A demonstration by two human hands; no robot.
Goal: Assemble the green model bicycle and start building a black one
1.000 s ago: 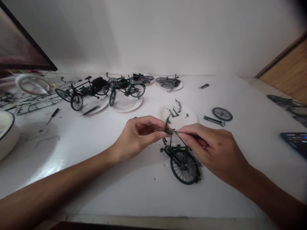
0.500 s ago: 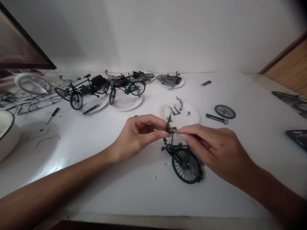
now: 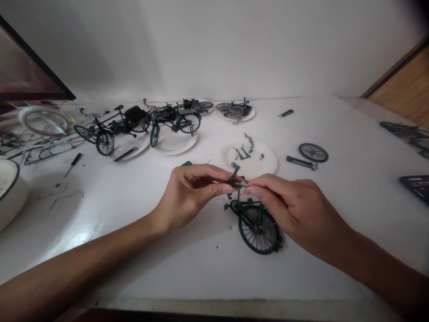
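At the middle of the bench (image 3: 134, 250), just on the near side of a paper plate (image 3: 268, 166), a partly built green model bicycle (image 3: 250, 209) is stood on its one fitted wheel (image 3: 258, 230). Its long axis is seen to run from that wheel, nearest the person, up and away to the top of the frame, which is leaned slightly leftward.

That top end is where both hands meet. The left hand (image 3: 191, 192) is brought in from the left, with thumb and forefinger clamped on the frame's upper piece. The right hand (image 3: 295, 210) is laid over the model from the right, its fingertips pinched on what looks like a thin rod (image 3: 244, 182) set against the same piece. What that item is cannot be told for certain. Neither hand is the nearer: the fingertips almost touch.

Small loose parts are scattered on the plate. To the right, well apart, a loose wheel (image 3: 313, 152) and a dark strip (image 3: 300, 162) are laid. Bare bench is left on the near side and to the left of the hands. Finished models (image 3: 172, 121) are ranged on plates along the far edge, and a phone (image 3: 415, 185) is placed near the right edge.
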